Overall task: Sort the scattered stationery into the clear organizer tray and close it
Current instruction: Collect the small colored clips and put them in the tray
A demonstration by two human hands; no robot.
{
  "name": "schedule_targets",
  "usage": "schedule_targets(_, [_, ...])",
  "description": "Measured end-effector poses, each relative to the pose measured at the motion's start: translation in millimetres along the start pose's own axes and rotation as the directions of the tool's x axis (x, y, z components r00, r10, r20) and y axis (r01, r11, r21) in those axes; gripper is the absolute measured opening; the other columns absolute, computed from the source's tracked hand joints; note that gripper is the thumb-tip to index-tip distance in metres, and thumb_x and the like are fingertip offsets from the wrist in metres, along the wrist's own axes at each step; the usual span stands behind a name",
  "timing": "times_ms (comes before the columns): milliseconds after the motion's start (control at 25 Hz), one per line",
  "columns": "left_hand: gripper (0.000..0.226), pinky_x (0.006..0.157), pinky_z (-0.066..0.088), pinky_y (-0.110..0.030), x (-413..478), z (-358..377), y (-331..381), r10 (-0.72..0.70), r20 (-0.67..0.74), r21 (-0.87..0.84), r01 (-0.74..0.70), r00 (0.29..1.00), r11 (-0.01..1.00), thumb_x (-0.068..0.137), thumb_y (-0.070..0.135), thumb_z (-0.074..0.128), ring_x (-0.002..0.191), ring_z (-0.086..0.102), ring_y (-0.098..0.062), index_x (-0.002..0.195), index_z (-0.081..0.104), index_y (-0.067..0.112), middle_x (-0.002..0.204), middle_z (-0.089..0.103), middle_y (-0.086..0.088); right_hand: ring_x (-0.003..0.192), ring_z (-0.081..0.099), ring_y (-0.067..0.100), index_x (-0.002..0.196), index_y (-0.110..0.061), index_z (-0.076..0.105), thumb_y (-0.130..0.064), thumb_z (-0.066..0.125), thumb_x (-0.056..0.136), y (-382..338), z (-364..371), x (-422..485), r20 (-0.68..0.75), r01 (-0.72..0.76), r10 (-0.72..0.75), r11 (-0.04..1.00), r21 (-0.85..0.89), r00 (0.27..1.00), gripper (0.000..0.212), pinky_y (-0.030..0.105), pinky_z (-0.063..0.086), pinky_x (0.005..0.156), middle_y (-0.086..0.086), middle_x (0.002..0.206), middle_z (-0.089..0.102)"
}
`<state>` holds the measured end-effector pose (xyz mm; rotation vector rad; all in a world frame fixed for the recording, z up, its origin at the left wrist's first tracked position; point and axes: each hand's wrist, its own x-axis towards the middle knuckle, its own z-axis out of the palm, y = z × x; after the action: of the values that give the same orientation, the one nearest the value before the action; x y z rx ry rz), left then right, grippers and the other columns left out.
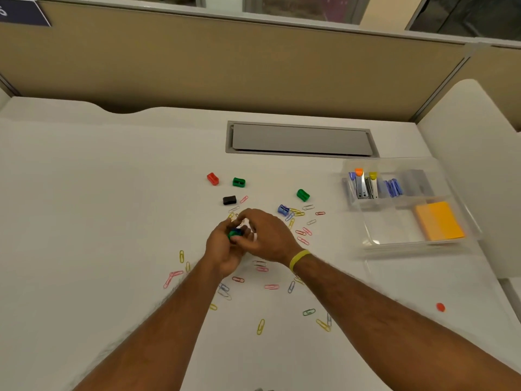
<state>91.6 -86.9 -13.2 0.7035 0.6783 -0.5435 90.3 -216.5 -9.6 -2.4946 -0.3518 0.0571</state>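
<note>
While both hands meet over the white desk [112, 193], the left hand [222, 251] grips a small green plastic sharpener [233, 234]. The right hand [267, 238] curls over it, and I cannot tell what it grasps. The clear plastic organizer tray [375, 244] sits well to the right.

- Clear plastic organizer tray [408, 245] at right on the white table [98, 207]; orange sticky-note pad [439, 221] in its near compartment, mini metal staplers [363, 186] in a far one.
- Small plastic pencil sharpeners [238, 182] mid-table, behind the left hand [222, 251] and right hand [269, 237].
- Coloured wire paper clips [260, 326] scattered around both hands.

The blue sign [24, 12] bears an unreadable mark.
</note>
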Motion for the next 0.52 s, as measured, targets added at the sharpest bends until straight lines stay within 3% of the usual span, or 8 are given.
schedule_targets(80, [0.018, 0.061, 0.055, -0.024, 3, 4, 1, 0.002, -0.065, 0.054, 0.001, 0.998, 0.999, 0.096, 0.018, 0.049, 0.076, 0.057, -0.018, 0.098, 0.061, 0.004, 0.087, 0.058, -0.011, 0.07, 0.045, 0.002, 0.108, -0.025, 0.056, -0.047, 0.062, 0.084, 25, -11, 0, -0.075, -0.113, 0.109, 0.992, -0.051, 0.991, 0.033, 0.02, 0.036, 0.061, -0.015, 0.085, 0.049])
schedule_targets(160, [0.016, 0.044, 0.046, -0.019, 5, 10, 2, 0.003, -0.124, 0.136, 0.014, 0.992, 0.991, 0.096, 0.018, 0.051, 0.061, 0.049, -0.013, 0.089, 0.061, 0.008, 0.074, 0.054, -0.006, 0.084, 0.055, 0.014, 0.109, -0.02, 0.054, -0.041, 0.062, 0.086, 52, -23, 1, -0.089, -0.284, 0.275, 0.953, -0.107, 0.957, 0.031, 0.029, 0.044, 0.071, -0.005, 0.094, 0.058])
schedule_targets(280, [0.02, 0.043, 0.044, -0.019, 7, 16, 2, 0.017, -0.147, 0.193, 0.012, 0.989, 0.981, 0.097, 0.022, 0.05, 0.058, 0.048, -0.012, 0.088, 0.062, 0.009, 0.07, 0.055, -0.004, 0.093, 0.061, 0.024, 0.11, -0.02, 0.054, -0.038, 0.064, 0.084, 82, -32, 4, -0.102, -0.438, 0.428, 0.891, -0.121, 0.898, 0.033, 0.029, 0.04, 0.072, 0.002, 0.104, 0.064])
schedule_targets(440, [0.022, 0.047, 0.046, -0.019, 9, 20, 2, 0.035, -0.169, 0.227, 0.004, 0.985, 0.974, 0.098, 0.024, 0.049, 0.06, 0.05, -0.012, 0.091, 0.064, 0.009, 0.071, 0.056, -0.004, 0.09, 0.061, 0.023, 0.106, -0.019, 0.059, -0.039, 0.062, 0.085, 92, -32, 16, -0.077, -0.391, 0.383, 0.897, -0.206, 0.921, 0.028, 0.027, 0.039, 0.069, 0.0, 0.099, 0.063])
schedule_targets(520, [0.022, 0.049, 0.046, -0.021, 11, 21, 1, 0.039, -0.181, 0.233, 0.004, 0.983, 0.973, 0.098, 0.024, 0.049, 0.061, 0.05, -0.012, 0.091, 0.064, 0.009, 0.072, 0.057, -0.005, 0.08, 0.057, 0.017, 0.096, -0.018, 0.061, -0.034, 0.063, 0.085, 91, -35, 22, -0.084, -0.39, 0.382, 0.913, -0.119, 0.92, 0.02, 0.026, 0.038, 0.065, -0.003, 0.086, 0.057])
